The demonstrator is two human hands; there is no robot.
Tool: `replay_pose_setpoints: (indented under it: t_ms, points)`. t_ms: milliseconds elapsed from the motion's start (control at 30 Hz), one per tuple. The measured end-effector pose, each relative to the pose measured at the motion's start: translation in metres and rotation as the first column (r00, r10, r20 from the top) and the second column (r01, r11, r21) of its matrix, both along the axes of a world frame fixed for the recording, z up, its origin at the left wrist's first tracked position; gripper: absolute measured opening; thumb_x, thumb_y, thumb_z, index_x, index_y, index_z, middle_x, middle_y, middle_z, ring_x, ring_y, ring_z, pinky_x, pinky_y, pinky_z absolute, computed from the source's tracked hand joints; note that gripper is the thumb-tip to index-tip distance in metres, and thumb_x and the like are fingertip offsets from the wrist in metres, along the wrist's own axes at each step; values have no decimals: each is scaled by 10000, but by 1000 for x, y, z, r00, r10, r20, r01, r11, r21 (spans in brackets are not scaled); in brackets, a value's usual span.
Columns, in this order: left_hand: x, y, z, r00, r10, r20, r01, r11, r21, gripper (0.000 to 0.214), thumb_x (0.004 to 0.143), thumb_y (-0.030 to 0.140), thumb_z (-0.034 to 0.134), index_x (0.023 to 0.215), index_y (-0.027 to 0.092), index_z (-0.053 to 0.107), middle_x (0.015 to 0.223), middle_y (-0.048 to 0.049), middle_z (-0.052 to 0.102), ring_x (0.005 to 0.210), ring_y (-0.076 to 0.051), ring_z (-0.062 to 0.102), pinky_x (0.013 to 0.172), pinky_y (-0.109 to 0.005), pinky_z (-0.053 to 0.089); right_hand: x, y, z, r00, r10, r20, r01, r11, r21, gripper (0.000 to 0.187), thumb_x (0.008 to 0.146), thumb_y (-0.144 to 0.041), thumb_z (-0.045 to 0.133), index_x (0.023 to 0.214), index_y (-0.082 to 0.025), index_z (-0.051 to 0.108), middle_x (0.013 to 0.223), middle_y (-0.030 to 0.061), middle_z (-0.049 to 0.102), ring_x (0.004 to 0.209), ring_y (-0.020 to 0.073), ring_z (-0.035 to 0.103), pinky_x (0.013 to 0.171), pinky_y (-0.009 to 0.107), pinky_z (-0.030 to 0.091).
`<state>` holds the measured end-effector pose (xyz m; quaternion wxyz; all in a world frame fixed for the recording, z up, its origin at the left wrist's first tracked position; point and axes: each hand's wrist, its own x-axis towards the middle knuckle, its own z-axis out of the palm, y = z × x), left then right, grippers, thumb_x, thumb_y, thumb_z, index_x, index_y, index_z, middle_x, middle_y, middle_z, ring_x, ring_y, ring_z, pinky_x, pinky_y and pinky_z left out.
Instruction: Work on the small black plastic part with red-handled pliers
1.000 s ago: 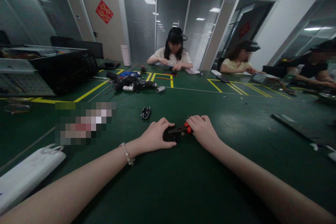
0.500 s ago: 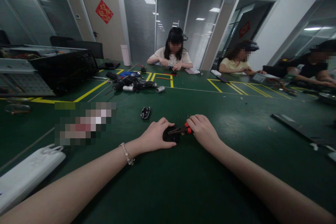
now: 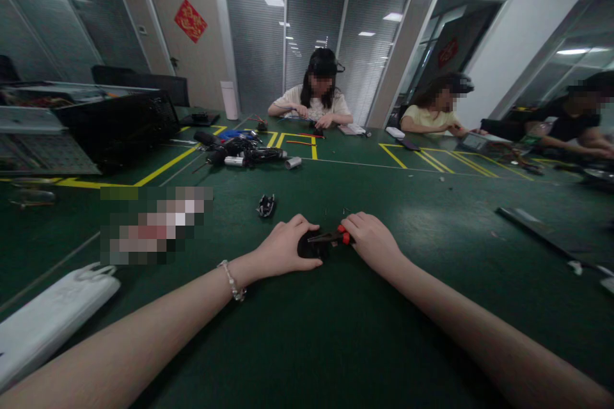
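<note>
My left hand (image 3: 284, 246) is closed around a small round black part (image 3: 309, 246) and presses it to the green table (image 3: 336, 332). My right hand (image 3: 371, 239) is closed on the red handles of a pair of pliers (image 3: 330, 238). The pliers' dark jaws point left and touch the top of the black part. A beaded bracelet (image 3: 233, 282) is on my left wrist.
A small black component (image 3: 266, 206) lies just beyond my hands. Black tools and metal cylinders (image 3: 242, 152) are heaped further back. A white pouch (image 3: 48, 316) lies at the near left, a dark strip (image 3: 535, 225) at the right. Three people sit at the far side.
My hands, the pliers and the black part stay in place. The view has shifted very slightly.
</note>
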<state>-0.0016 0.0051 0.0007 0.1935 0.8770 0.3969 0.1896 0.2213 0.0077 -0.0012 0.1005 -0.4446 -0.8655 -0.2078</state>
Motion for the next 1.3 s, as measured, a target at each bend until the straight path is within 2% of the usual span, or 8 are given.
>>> replay_pose_setpoints:
  t_ms: [267, 633, 867, 1067, 1300]
  points:
    - [0, 0, -1, 1000, -5, 13, 5, 1000, 18, 619, 653, 527, 587, 1179, 248, 417, 1057, -40, 456, 899, -226, 504, 807, -365, 390, 0, -3, 1, 999, -1, 38, -2, 995, 98, 232, 721, -58, 457, 918, -133, 552, 914, 92, 568, 880, 213, 481, 773, 335, 359]
    - [-1, 2, -3, 1000, 1, 4, -1, 1000, 5, 637, 654, 557, 571, 1189, 249, 409, 1076, -42, 451, 905, -233, 503, 796, -368, 395, -1, -2, 1, 999, -20, 27, 19, 1000, 21, 209, 705, -78, 488, 893, -137, 556, 868, 76, 577, 818, 198, 505, 713, 311, 383]
    - [-1, 1, -2, 1000, -1, 5, 1, 1000, 2, 635, 655, 554, 572, 1189, 251, 407, 1076, -41, 451, 906, -230, 503, 795, -363, 395, 0, -2, 2, 999, -7, 46, 5, 998, 55, 223, 710, -77, 490, 917, -130, 552, 900, 83, 570, 851, 208, 493, 750, 327, 376]
    - [0, 1, -1, 1000, 3, 4, -3, 1000, 18, 630, 648, 539, 585, 1180, 250, 413, 1063, -37, 455, 895, -223, 506, 804, -363, 391, -1, -3, 1, 999, -7, 44, 2, 995, 95, 223, 755, -58, 419, 906, -135, 563, 899, 89, 579, 872, 206, 500, 755, 328, 374]
    - [-1, 2, -3, 1000, -1, 6, 1, 1000, 8, 647, 646, 559, 572, 1188, 244, 411, 1069, -44, 456, 907, -229, 503, 787, -354, 392, -1, -3, 2, 999, -6, 33, 5, 1000, 29, 209, 703, -72, 493, 892, -132, 562, 865, 83, 584, 823, 202, 518, 714, 318, 397]
